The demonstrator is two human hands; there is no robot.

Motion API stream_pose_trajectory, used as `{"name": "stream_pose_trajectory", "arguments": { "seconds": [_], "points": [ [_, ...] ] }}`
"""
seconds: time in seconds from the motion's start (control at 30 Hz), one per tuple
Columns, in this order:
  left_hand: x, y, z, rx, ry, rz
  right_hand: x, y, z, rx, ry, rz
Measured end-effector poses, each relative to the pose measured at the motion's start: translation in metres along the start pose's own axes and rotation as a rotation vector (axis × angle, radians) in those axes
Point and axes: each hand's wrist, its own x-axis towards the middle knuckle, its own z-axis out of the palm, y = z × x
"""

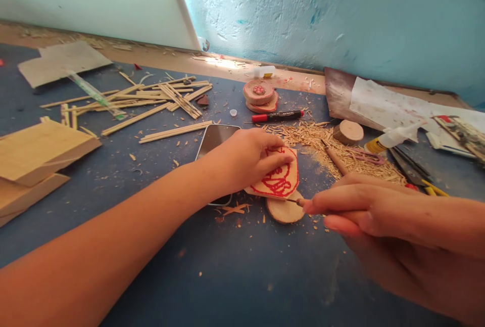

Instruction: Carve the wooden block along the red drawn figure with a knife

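Steadying the red-marked panel [282, 183] – probably against slipping – the left hand [248, 157] holds it down; the right hand [379, 213] pinches a slim tool [299, 201] at the panel's lower edge.

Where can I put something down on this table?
On the near blue tabletop, between the left forearm and right hand, only flecked. Also between that forearm and the tan boards. Farther back it's crowded: wooden sticks, shavings, red-capped marker.
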Motion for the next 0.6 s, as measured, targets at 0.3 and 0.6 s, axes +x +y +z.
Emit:
{"name": "stream_pose_trajectory", "arguments": {
  "seconds": [0.3,0.6],
  "points": [
    [0.0,0.001,0.0,0.045,-0.005,-0.003,-0.006,0.001,-0.001,-0.097,-0.069,-0.053],
    [0.001,0.003,0.0,0.094,-0.017,-0.008,-0.009,0.008,-0.001,-0.034,-0.09,-0.093]
  ]
}}
